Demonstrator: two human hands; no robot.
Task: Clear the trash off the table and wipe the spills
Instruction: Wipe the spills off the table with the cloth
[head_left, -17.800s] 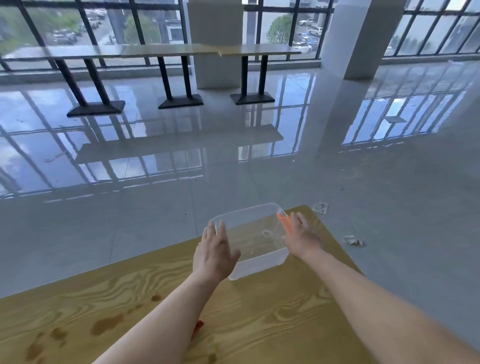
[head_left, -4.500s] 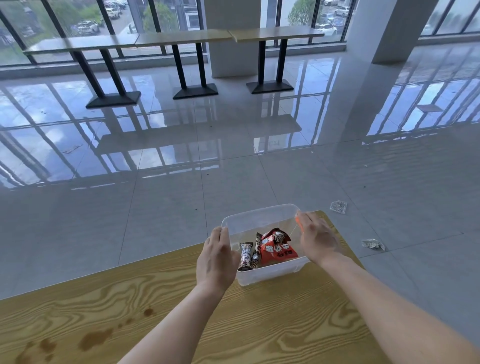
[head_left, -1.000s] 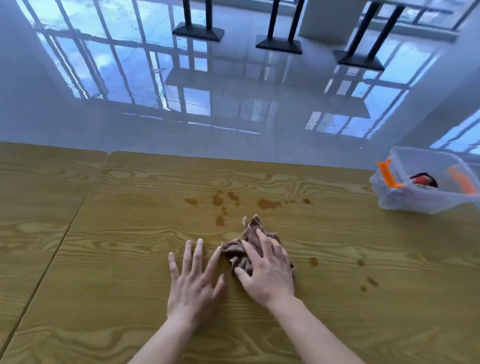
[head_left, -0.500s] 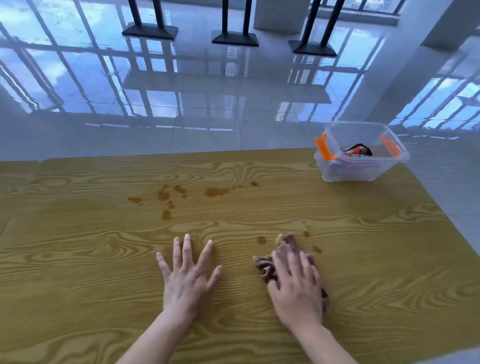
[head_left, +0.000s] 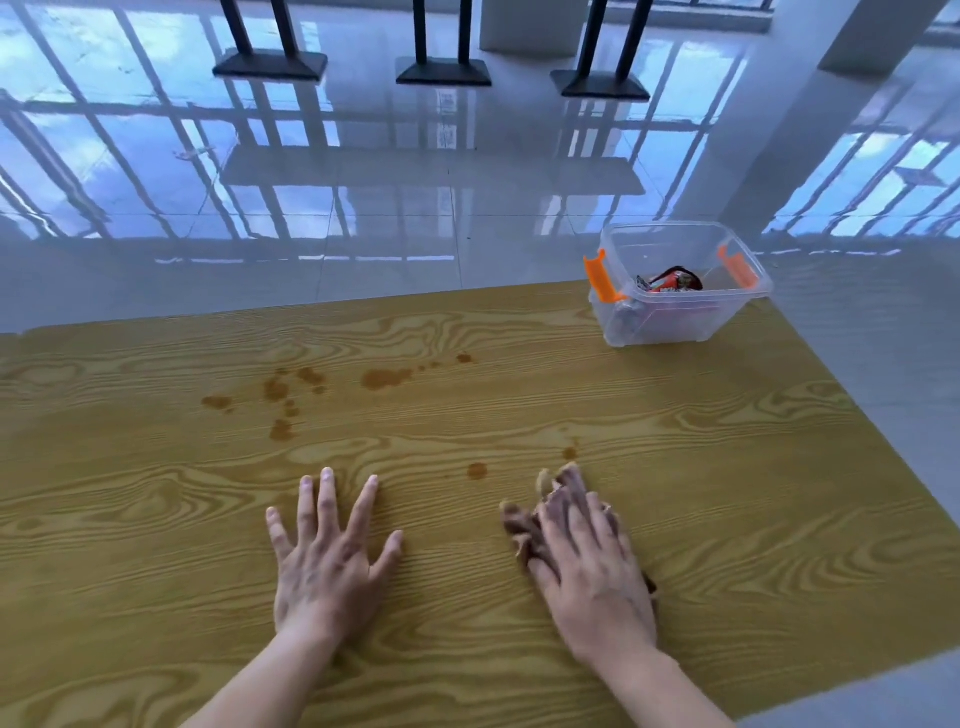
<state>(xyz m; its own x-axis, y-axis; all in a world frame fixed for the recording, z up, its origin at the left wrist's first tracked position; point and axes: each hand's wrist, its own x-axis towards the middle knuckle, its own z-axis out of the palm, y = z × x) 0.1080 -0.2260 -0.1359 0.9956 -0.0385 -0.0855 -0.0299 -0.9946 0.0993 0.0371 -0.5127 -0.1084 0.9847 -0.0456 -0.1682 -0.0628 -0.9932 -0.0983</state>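
Note:
My right hand (head_left: 592, 571) presses flat on a crumpled brown cloth (head_left: 524, 525) on the wooden table (head_left: 727, 493). My left hand (head_left: 327, 561) lies flat on the wood beside it, fingers spread, holding nothing. Brown spill spots (head_left: 384, 378) are scattered farther out on the table, with a cluster to the left (head_left: 280, 410) and small drops (head_left: 477, 471) just beyond the cloth. A clear plastic bin (head_left: 675, 317) with orange clips stands at the far right corner and holds snack wrappers (head_left: 672, 281).
The table's right edge runs diagonally close to the bin. Beyond the far edge lies a glossy tiled floor, with black table bases (head_left: 441, 70) at the back and a white pillar (head_left: 535, 23).
My right hand has slid the cloth to the right across the table over the last second. Earlier, both hands set the bin with wrappers at the corner.

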